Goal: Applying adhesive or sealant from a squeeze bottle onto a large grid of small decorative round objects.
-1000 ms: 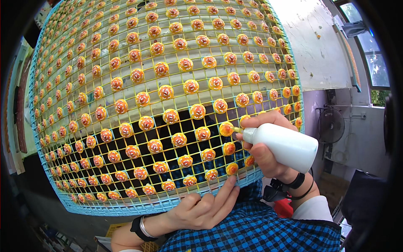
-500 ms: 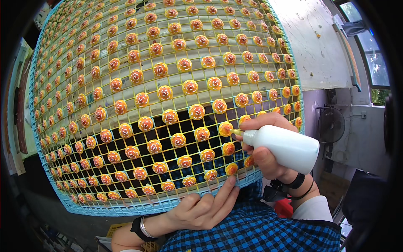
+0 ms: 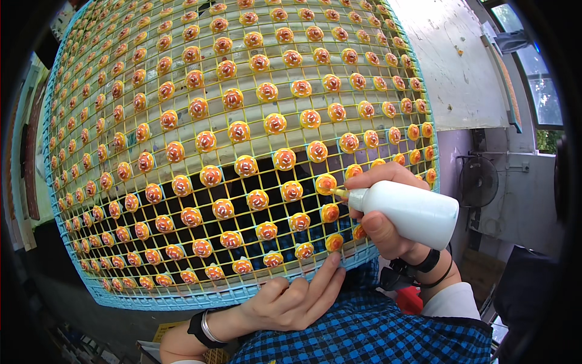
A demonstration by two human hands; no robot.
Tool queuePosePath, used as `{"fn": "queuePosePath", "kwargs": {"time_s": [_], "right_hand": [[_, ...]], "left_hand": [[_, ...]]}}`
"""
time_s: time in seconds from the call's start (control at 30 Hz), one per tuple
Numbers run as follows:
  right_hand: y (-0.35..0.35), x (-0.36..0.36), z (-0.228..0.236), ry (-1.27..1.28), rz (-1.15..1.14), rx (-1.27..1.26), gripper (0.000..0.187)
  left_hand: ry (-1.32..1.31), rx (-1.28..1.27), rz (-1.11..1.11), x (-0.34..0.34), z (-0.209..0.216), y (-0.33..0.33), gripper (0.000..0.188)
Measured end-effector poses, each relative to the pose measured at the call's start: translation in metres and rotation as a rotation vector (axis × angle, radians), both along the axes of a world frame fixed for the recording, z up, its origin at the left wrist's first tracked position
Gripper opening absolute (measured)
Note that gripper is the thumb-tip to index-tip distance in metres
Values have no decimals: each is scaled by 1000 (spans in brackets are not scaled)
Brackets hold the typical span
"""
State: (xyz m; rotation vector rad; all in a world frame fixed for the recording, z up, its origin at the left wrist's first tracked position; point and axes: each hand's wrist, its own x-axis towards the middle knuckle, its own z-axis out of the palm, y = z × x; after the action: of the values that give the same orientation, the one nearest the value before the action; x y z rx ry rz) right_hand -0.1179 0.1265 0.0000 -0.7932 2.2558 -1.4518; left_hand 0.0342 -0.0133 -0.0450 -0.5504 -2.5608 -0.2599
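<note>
My right hand [image 3: 388,212] is wrapped around a white squeeze bottle [image 3: 412,212], tilted with its narrow yellowish nozzle pointing left. The tip meets or nearly meets an orange-and-yellow rosette [image 3: 326,184] on a wire rack [image 3: 200,301] with yellow wires and a light-blue rim. Two rosettes below it are smooth orange, while most others carry short white strokes over red-brown swirls. At the rack's lower rim my left hand [image 3: 297,297] has its fingers close together, index fingertip just under the lowest orange rosette [image 3: 334,242]. Its thumb is hidden.
Several rows of rosettes cover the rack, which slopes away from me. Behind its wires lies a pale, paint-spotted surface [image 3: 176,142]. A standing fan [image 3: 479,182] is at the right by a wall, with a window [image 3: 539,79] above. My blue checked apron [image 3: 364,321] sits below the rim.
The bottle has tipped and shifted very slightly left, its nozzle staying by the same rosette. The rack's left part has moved marginally. My left hand keeps its place.
</note>
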Motion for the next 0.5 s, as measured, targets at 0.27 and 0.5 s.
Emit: {"fn": "queuePosePath", "kwargs": {"time_s": [0.27,0.5], "right_hand": [[0,-1,1,45,17,8,28],[-2,0,2,7,17,14,27]], "left_hand": [[-4,1,-7,-1,1,-1,19],[-8,4,2,0,0,0,19]]}}
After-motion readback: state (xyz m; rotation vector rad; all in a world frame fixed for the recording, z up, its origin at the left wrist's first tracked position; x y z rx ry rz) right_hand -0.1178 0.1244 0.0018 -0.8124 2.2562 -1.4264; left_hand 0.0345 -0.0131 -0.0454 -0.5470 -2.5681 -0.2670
